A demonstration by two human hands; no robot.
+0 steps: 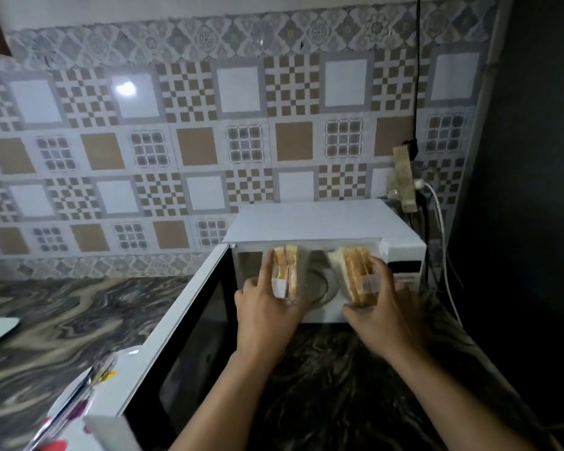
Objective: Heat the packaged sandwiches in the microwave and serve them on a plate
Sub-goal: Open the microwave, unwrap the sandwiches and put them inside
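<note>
At near left counter edge, white plate (79, 385), blurred, beside open microwave door (176, 336). Farther in, left hand (264, 307) grasps left packaged sandwich (285, 275); right hand (385, 310) grasps right packaged sandwich (355, 275), both at mouth of white microwave (323, 222), over glass turntable (323, 288). Beyond, patterned tile wall (209, 125).

2 packaged sandwiches (285, 275), 1 microwave (319, 222), 1 plate (79, 395)

A wall of patterned tiles (209, 131) in brown, grey and white, catching a bright glare near its upper left, rises behind a dark marbled desk (62, 307), with a dark wall (528, 157) on the right.
</note>
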